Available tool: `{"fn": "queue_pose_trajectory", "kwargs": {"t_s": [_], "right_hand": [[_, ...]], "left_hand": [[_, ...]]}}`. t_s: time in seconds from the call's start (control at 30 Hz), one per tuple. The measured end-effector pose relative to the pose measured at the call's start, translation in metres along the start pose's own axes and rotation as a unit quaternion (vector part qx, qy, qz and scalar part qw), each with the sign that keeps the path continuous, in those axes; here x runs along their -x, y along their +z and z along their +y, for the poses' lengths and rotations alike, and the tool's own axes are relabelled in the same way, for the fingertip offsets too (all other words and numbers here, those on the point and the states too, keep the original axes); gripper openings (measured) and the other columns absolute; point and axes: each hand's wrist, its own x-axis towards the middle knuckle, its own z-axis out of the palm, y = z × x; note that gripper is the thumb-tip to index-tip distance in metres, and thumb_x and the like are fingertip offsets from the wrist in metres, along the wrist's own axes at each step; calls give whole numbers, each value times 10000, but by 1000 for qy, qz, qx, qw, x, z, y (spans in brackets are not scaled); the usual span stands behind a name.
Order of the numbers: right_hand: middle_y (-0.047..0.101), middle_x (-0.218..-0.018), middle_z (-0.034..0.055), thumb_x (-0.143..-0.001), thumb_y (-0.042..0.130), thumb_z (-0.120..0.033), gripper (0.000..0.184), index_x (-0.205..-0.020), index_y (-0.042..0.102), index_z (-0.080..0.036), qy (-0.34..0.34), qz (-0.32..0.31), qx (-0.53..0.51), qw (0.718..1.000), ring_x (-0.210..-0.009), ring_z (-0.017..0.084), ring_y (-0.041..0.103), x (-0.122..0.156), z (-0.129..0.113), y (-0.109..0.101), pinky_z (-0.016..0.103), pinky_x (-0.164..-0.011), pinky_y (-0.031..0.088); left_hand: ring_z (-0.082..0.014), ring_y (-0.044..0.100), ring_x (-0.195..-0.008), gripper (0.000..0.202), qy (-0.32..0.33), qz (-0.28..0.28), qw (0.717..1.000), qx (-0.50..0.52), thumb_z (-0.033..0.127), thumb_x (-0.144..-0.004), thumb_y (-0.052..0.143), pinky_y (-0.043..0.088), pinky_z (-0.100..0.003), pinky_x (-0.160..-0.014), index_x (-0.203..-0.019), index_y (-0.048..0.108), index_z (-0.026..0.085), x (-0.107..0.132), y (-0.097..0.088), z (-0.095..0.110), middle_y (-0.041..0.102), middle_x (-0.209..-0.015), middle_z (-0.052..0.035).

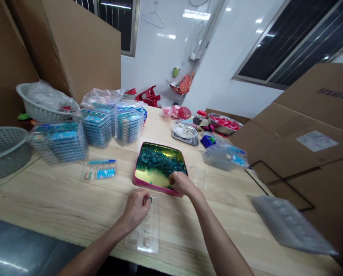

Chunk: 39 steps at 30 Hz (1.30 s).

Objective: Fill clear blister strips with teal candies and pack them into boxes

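My left hand (137,209) is closed in a pinch on a small teal piece, pressing it at the top of a clear plastic blister tray (145,234) that lies on the wooden table (59,199). My right hand (181,183) is closed, fingers dipped over the near rim of a pink tin (155,184) with a gold inside, which holds a heap of teal pieces (160,161). What the right fingers hold is hidden.
Stacks of filled blister packs (59,140) and more stacks (114,124) stand at the back left, with one filled pack (100,170) lying flat. White baskets (4,147) sit far left. Metal bowls (185,132), a bag (224,155) and cardboard boxes (303,145) are on the right; empty trays (289,224) lie near right.
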Motion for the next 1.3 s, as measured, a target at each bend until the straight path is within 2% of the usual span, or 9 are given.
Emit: {"fn": "queue_pose_trajectory", "kwargs": {"t_s": [0.1,0.17,0.33,0.47,0.6,0.7,0.87,1.03,1.3], "right_hand": [[652,-622,33,-599,511,2,217,-621,658,-155,-6,23,-45,999,-618,144,584,7,-1,1,217,-544,335],[631,-610,16,-679,554,-89,106,-667,637,-155,-3,50,-203,978,-574,131,566,21,-6,3,216,-534,358],[634,-616,-7,-584,780,-277,225,-673,605,-167,-17,34,-621,783,-534,118,566,58,-31,25,235,-547,428],[646,-614,-4,-567,802,-250,239,-657,598,-163,4,36,-689,724,-519,108,572,69,-48,48,220,-530,430],[637,-589,-12,-586,765,-238,224,-662,566,-169,17,6,-710,704,-494,101,558,73,-54,64,210,-505,421],[599,-553,-33,-582,720,-215,197,-661,544,-173,27,-11,-682,731,-464,96,530,73,-57,73,208,-486,407],[544,-520,-40,-626,579,-179,62,-624,518,-179,27,31,-529,848,-459,107,494,66,-60,86,207,-466,359],[584,-549,-3,-625,483,-67,142,-594,578,-166,9,93,-285,954,-547,133,527,63,-69,87,215,-537,350],[705,-776,52,-752,470,-66,247,-748,690,-179,-61,102,-150,982,-725,169,624,69,-57,39,233,-659,410]], "left_hand": [[-135,546,-601,134,-13,6,997,81,87,-699,506,388,-237,-575,-647,615,145,0,-4,0,597,-669,-22],[-144,563,-628,114,-36,9,985,167,108,-688,522,411,-244,-594,-677,631,138,-1,-6,3,612,-678,-30],[-152,595,-734,202,-90,-47,876,472,162,-651,614,442,-253,-667,-843,665,125,-2,-4,18,672,-802,-58],[-113,574,-632,174,-114,-65,811,570,165,-605,685,421,-237,-638,-768,663,107,3,-2,23,655,-724,-39],[-99,541,-559,204,-142,-91,810,562,158,-571,697,402,-233,-580,-761,639,113,8,-6,16,619,-662,-10],[-102,517,-541,181,-130,-70,884,443,103,-578,633,374,-219,-538,-758,628,124,11,-7,7,584,-606,11],[-124,530,-586,223,-70,-12,995,77,-1,-623,509,381,-233,-590,-731,641,144,14,-3,-2,590,-618,1],[-155,569,-659,231,-33,-27,994,-98,18,-684,489,378,-246,-626,-741,653,171,17,5,-4,638,-674,-20],[-219,597,-799,278,40,-28,990,-131,18,-731,425,403,-298,-726,-772,655,169,22,10,-11,665,-795,-86]]}}
